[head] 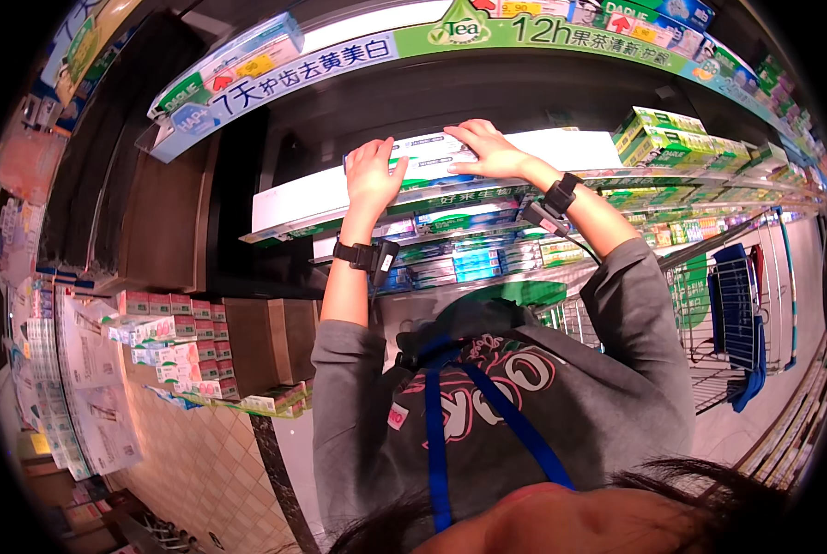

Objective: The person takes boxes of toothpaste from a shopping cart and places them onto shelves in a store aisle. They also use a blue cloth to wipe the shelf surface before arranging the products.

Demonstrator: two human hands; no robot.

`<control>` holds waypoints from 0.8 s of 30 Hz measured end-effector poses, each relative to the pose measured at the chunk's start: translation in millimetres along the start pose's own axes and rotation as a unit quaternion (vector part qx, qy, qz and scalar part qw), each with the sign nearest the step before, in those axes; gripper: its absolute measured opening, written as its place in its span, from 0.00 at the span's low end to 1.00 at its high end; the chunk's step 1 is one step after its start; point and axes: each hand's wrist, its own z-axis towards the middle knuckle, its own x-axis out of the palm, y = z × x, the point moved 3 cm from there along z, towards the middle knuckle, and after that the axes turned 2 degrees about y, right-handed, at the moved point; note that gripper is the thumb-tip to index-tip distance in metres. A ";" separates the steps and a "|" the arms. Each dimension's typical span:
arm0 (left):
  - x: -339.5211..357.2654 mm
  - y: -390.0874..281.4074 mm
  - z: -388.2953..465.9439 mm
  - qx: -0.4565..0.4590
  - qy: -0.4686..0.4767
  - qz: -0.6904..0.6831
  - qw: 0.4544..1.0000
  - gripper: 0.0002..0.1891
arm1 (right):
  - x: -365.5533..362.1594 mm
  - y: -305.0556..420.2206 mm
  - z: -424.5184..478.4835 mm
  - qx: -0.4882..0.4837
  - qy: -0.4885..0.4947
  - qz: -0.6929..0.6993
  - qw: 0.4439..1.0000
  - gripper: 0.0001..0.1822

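Observation:
White and green toothpaste boxes [427, 154] lie side by side on a white shelf [295, 201] in front of me. At their left end rests my left hand [372, 173], fingers reaching over the far edge and thumb along the near side. My right hand [486, 149] lies over their right end, fingers spread across the tops. The boxes sit between the two hands, and the hands cover part of both ends. Whether the boxes are lifted off the shelf cannot be told. Each wrist wears a black strap with a small device.
Green and yellow toothpaste boxes [662, 142] are stacked further right on this shelf. Lower shelves hold more boxes [475, 260]. A printed shelf edge [413, 45] runs overhead. A metal shopping cart [739, 311] stands right; stacked pink boxes [191, 339] are at left.

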 end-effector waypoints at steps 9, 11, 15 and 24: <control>7.1 0.4 3.1 -0.006 0.055 0.049 0.997 0.21 | 9.2 3.9 -3.5 0.065 -0.053 -0.070 0.994 0.39; 11.6 -7.0 2.3 0.032 0.040 0.071 0.996 0.17 | 21.0 11.0 -12.2 0.092 -0.143 -0.084 0.982 0.37; 0.3 -71.7 -6.9 0.145 -0.057 -0.015 0.988 0.18 | 21.5 68.5 -81.0 0.063 -0.324 -0.027 0.944 0.30; 101.6 -300.5 -106.5 0.383 0.229 -0.343 0.827 0.12 | 84.7 60.8 -350.1 0.427 -0.397 -0.027 0.812 0.27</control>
